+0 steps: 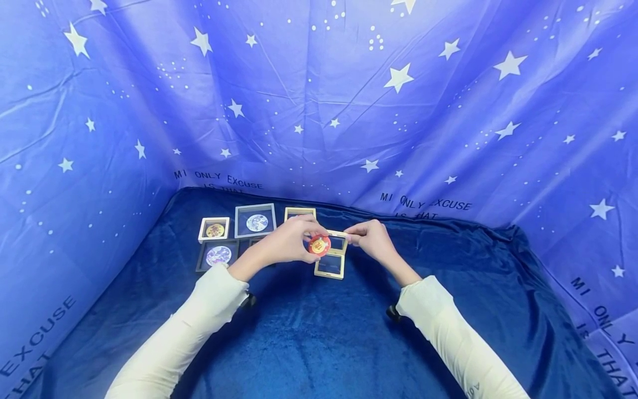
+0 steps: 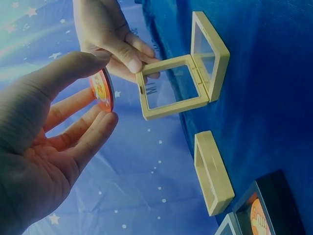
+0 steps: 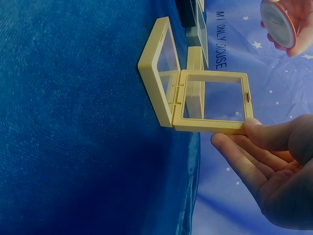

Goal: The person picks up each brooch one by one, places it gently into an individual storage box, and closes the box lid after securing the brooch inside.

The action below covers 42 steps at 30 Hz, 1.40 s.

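Observation:
My left hand (image 1: 286, 242) pinches the rim of a round red badge (image 1: 319, 245) between thumb and fingertips. Its front has a yellow design, while its silvery back (image 3: 279, 27) shows in the right wrist view. To the right, my right hand (image 1: 374, 241) grips a corner of a pale yellow hinged display frame (image 2: 176, 108) between thumb and fingers. The frame is unfolded: one half lies on the blue cloth and the other stands raised at the hinge (image 3: 179, 98). Both halves have clear windows with nothing in them. The badge is held apart from the frame, to its left.
Left of my hands stand a white frame (image 1: 201, 230) with a gold disc, a grey frame (image 1: 255, 206) and a black frame (image 1: 199, 260) with patterned discs. A second yellow frame (image 1: 300, 210) is behind my left hand. Starry blue curtain (image 1: 309, 111) surrounds the cloth-covered table (image 1: 319, 343).

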Available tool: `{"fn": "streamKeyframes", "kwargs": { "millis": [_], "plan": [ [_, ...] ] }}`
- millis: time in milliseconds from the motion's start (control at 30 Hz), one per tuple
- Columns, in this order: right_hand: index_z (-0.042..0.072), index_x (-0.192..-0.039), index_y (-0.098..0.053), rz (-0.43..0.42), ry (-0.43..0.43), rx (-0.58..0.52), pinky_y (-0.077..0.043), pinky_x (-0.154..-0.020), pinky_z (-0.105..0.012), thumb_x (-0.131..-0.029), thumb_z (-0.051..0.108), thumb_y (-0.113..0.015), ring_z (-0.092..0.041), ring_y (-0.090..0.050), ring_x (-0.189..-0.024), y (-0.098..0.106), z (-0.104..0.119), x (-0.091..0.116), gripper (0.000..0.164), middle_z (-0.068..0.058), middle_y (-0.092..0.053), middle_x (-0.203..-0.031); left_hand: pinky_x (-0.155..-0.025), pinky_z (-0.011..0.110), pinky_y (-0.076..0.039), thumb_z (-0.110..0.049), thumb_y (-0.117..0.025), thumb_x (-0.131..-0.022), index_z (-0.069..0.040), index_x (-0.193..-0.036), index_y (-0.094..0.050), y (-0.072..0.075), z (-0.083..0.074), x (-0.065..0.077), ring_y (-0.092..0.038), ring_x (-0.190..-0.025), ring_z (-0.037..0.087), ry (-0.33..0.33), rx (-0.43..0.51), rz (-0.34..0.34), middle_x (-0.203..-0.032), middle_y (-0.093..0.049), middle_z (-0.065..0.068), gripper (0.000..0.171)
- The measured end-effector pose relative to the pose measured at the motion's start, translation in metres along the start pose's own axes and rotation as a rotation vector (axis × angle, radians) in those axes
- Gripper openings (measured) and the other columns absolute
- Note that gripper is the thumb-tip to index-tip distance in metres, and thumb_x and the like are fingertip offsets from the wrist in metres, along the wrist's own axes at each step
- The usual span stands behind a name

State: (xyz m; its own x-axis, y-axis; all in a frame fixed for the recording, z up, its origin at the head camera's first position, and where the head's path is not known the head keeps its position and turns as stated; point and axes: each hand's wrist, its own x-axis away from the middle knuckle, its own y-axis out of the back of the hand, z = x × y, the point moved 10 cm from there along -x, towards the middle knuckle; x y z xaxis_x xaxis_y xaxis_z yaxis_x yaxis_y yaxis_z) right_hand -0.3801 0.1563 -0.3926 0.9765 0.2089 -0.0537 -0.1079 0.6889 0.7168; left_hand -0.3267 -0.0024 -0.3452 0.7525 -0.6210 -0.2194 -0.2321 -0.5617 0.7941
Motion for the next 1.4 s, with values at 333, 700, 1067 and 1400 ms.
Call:
{"fn": "streamKeyframes", "kwargs": {
  "millis": [333, 700, 1067, 1400],
  "plan": [
    [0.002, -0.106, -0.079, 0.006, 0.015, -0.024, -0.061, -0.077, -0.041, -0.095, 0.010, -0.071, -0.034, -0.076, -0.090, -0.001, 0.000, 0.000, 0.016, -0.018, -0.078, -0.102, -0.089, 0.035, -0.059, -0.012, -0.090, -0.075, -0.006, -0.119, -0.074, -0.010, 0.005, -0.009, -0.065, -0.100, 0.019, -0.013, 0.088, 0.007, -0.107, -0.065, 0.006, 0.047],
    [0.001, -0.106, -0.079, 0.008, 0.021, -0.024, -0.061, -0.076, -0.040, -0.095, 0.009, -0.071, -0.037, -0.076, -0.092, -0.002, -0.002, -0.002, 0.016, -0.018, -0.078, -0.100, -0.088, 0.027, -0.059, -0.011, -0.089, -0.076, -0.007, -0.121, -0.074, -0.019, 0.007, -0.014, -0.066, -0.100, 0.018, -0.034, 0.077, 0.037, -0.109, -0.065, 0.006, 0.048],
    [0.001, -0.105, -0.079, 0.006, 0.024, -0.055, -0.061, -0.077, -0.041, -0.094, 0.009, -0.072, -0.037, -0.076, -0.091, -0.003, -0.002, -0.001, 0.016, -0.019, -0.078, -0.101, -0.088, 0.031, -0.059, -0.012, -0.088, -0.078, -0.007, -0.125, -0.073, -0.035, 0.007, -0.020, -0.066, -0.099, 0.019, -0.030, 0.013, 0.088, -0.113, -0.068, 0.006, 0.051],
    [0.001, -0.105, -0.079, 0.006, 0.028, -0.054, -0.062, -0.077, -0.039, -0.095, 0.008, -0.071, -0.037, -0.076, -0.092, -0.003, -0.002, -0.001, 0.015, -0.020, -0.077, -0.103, -0.086, 0.030, -0.058, -0.009, -0.089, -0.076, -0.005, -0.123, -0.074, -0.051, 0.009, -0.027, -0.066, -0.099, 0.021, -0.036, -0.011, 0.117, -0.115, -0.068, 0.010, 0.050]
  ]
}}
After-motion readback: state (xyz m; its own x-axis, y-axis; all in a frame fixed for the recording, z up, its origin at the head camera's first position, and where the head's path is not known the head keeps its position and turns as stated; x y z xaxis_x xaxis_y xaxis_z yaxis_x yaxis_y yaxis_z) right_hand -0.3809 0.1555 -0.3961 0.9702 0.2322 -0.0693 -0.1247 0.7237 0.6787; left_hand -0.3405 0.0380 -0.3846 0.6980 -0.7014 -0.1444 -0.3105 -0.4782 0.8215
